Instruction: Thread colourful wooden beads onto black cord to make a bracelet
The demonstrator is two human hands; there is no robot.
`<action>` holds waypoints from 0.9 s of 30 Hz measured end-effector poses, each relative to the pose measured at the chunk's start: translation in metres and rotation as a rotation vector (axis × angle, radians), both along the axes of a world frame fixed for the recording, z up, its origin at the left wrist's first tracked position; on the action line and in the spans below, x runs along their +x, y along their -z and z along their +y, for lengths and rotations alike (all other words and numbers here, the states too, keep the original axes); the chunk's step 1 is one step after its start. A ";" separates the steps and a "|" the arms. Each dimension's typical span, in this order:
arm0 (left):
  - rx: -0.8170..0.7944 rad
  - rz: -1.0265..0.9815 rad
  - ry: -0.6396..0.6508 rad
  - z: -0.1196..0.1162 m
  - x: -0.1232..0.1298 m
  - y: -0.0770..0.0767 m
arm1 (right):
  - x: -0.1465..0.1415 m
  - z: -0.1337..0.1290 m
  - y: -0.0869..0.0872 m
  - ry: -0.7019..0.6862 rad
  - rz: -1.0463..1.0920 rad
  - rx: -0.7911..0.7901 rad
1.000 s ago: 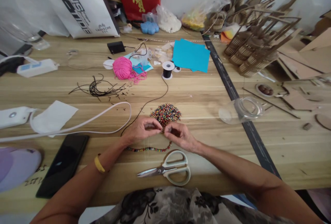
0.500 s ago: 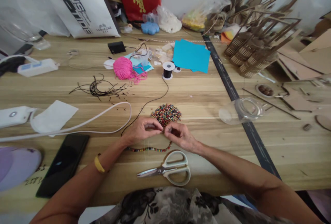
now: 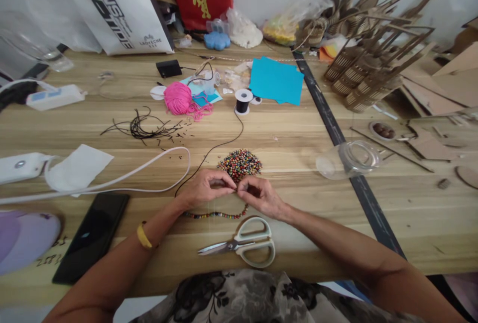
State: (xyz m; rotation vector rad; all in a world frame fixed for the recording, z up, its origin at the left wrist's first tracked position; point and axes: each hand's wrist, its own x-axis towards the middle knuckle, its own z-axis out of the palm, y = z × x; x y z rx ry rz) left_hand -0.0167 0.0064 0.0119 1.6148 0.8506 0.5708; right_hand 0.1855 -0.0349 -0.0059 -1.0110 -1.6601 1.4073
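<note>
My left hand (image 3: 205, 186) is closed in a pinch, thumb and forefinger meeting my right fingertips over the near edge of a pile of small multicoloured beads (image 3: 241, 162). A tiny reddish thing, probably a bead, shows where the fingertips meet. My right hand (image 3: 263, 196) pinches too; a cord strung with beads (image 3: 214, 215) curves along the table and rises to its fingers. The cord's tip is hidden. Black cord (image 3: 211, 150) runs from a white-ended spool (image 3: 242, 101) down behind my left hand. White-handled scissors (image 3: 242, 246) lie just below, blades to the left.
A black phone (image 3: 91, 238) and a white cable (image 3: 149, 188) lie on the left. Behind them are black cord offcuts (image 3: 142, 126) and pink yarn (image 3: 177, 98). Blue sheets (image 3: 276, 81) lie at the back. A clear container (image 3: 358, 158) and woven baskets (image 3: 351, 79) stand on the right.
Almost nothing differs. My pinched fingertips have shifted very slightly; the beads, cord and scissors are where they were.
</note>
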 end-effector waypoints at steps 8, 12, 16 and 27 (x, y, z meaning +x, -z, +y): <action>-0.006 0.005 0.009 -0.001 0.000 0.006 | 0.001 0.000 0.001 -0.010 -0.012 0.030; -0.031 0.003 -0.005 -0.001 0.000 0.006 | 0.001 0.000 0.000 -0.008 0.015 0.013; -0.055 0.002 -0.010 0.000 0.001 0.005 | 0.001 0.000 -0.002 -0.003 0.019 0.008; -0.100 -0.005 -0.002 -0.001 0.000 0.006 | 0.001 0.001 -0.002 -0.017 0.000 0.041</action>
